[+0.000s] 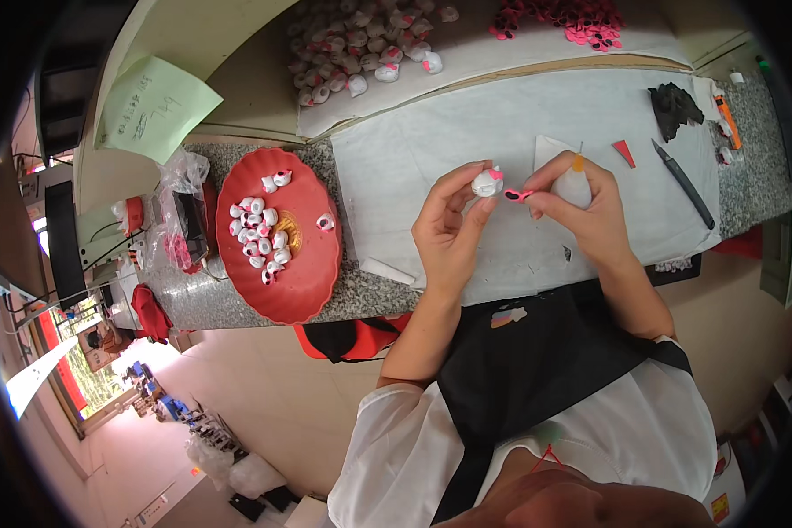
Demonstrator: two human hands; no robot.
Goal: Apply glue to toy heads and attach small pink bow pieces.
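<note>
A: Centre of frame, left hand (451, 220). State of the grip?

B: Nearly closed: thumb and fingertips pinching a white-and-pink figurine (486, 184). Just right of it, the right hand (581, 198): thumb and forefinger pinched on small pink sunglasses (517, 196) with dark lenses, the palm cradling a squeeze bottle (573, 187), amber nozzle upward.

A: Parts touching?

B: Sunglasses just beside the figurine, seemingly apart. Can't tell whether either carries any liquid.

A: How to handle this well?

B: My judgement: pinch the figurine by its sides, leaving the side toward the sunglasses bare. Hold the sunglasses by one end, lenses level. Steady both hands before closing the gap. No palm pressure on the bottle; nozzle well away from the lenses.

A: Surroundings?

B: Left of centre, a red scalloped tray (295, 304) on the granite tabletop (370, 295), bearing more figurines (257, 233). Upper right, a heap of pink sunglasses (594, 26). Right, a dark slim tool (685, 185) on the white sheet (387, 150).
</note>
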